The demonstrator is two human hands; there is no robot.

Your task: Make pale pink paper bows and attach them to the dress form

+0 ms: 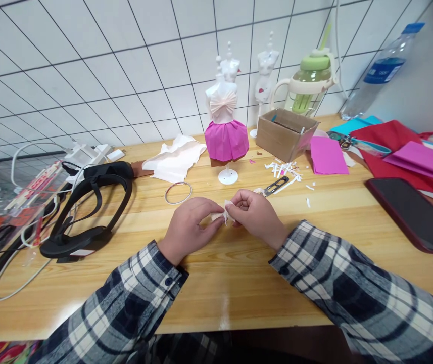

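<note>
Between my two hands is a small piece of cream paper [219, 216], gathered and creased, its ends partly hidden by my fingers. My left hand [190, 227] pinches its left side with thumb and forefinger. On the other side, my right hand [256, 215] grips it with curled fingers. Just beyond them stands a small white dress form [221, 96] wearing a magenta skirt [227, 140] and a pale pleated bow [224, 104]. Thread snips [277, 185] lie beside my right hand, and a thin metal ring [178, 193] lies beyond my left.
A crumpled cream sheet [174, 157] lies behind the ring. Paper scraps [282, 168] are scattered near a cardboard box [285, 134]. At right are magenta paper [328, 155] and a phone [415, 215]. A black head strap [87, 217] and cables are at left; a jug [309, 83] stands behind.
</note>
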